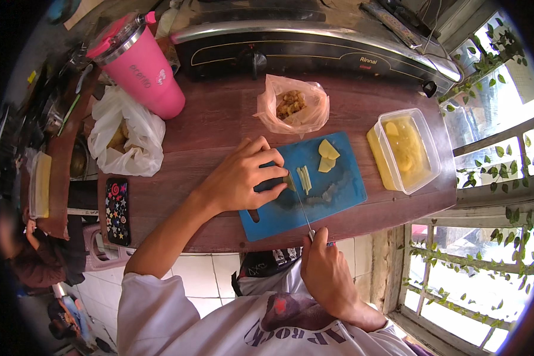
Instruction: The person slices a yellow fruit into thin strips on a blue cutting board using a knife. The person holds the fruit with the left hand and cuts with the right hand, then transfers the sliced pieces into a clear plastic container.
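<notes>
My right hand [331,273] grips the handle of a kitchen knife [303,211], its blade pointing away from me over a blue cutting board [276,222]. Beside the blade, the fingertips of my left hand [249,175] pinch a small pale piece [290,181], perhaps potato, down on the board. To the right of the blade lie several thin cut sticks [303,179]. Farther back on the board rest a few pale yellow slices [327,155], partly overlapping. The piece under my left fingers is largely covered.
Behind the board stands an open pink plastic bag [271,107] of brown bits. A plastic tub [407,144] of yellow slices in liquid is at right. At left are a white bag [147,155], a pink tumbler [155,75] and a phone [117,211]. Another person [35,262] is far left.
</notes>
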The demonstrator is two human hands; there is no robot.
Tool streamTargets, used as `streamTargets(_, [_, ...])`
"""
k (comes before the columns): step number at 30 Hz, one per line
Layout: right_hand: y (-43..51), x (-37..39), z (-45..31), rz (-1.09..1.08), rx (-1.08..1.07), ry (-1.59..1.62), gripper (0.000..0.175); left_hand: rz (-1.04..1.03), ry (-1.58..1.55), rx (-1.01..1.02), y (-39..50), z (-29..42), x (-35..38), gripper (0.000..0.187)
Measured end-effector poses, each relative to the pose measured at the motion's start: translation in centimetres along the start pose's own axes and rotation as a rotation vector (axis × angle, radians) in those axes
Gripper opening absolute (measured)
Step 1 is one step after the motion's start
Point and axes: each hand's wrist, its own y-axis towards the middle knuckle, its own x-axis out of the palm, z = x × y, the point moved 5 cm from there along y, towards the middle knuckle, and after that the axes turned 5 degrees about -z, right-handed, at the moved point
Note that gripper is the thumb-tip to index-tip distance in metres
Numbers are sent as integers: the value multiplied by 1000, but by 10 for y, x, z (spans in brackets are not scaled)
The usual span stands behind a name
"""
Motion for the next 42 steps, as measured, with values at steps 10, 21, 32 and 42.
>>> streamTargets(10, [24, -4, -3, 60, -28, 67, 32, -41, 36, -18, 4, 1, -2, 22])
streamTargets(21, [9, 5, 5, 51, -45, 114, 33, 0, 2, -9, 5, -3, -2, 23])
streamTargets(32, [-6, 1, 6, -18, 18, 146, 34, 25, -42, -45, -2, -4, -1, 21])
streamTargets(42, [7, -3, 7, 25, -9, 137, 36, 79, -6, -2, -2, -4, 1, 20])
